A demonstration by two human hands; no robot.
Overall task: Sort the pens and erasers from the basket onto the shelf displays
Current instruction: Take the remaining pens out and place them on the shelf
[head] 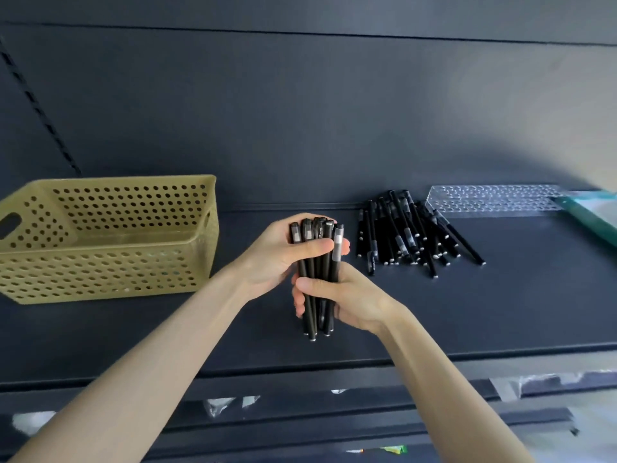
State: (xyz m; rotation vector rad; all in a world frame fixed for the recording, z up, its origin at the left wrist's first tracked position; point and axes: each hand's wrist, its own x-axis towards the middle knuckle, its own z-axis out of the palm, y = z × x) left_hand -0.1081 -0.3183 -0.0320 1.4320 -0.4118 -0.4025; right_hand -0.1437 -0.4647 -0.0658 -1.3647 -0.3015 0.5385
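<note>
Because fingers wrap round it, the middle of the bundle of pens (319,269) is hidden, so the exact no. can't be told; approx. 6 tops show. A green thing (587,220) at the right edge is cut off.

The left hand (280,259) grips the bundle near the top, fingers curled tight, thumb across the front. The right hand (354,302) is clamped on it lower down.

The bundle stands upright over the dark shelf (500,295), between the basket (100,272) on the left & a loose pile of pens (410,232) on the right. The pile is too jumbled to count. 1 basket, 1 clear rack (494,198) w/ holes at the back, 2 hands.
</note>
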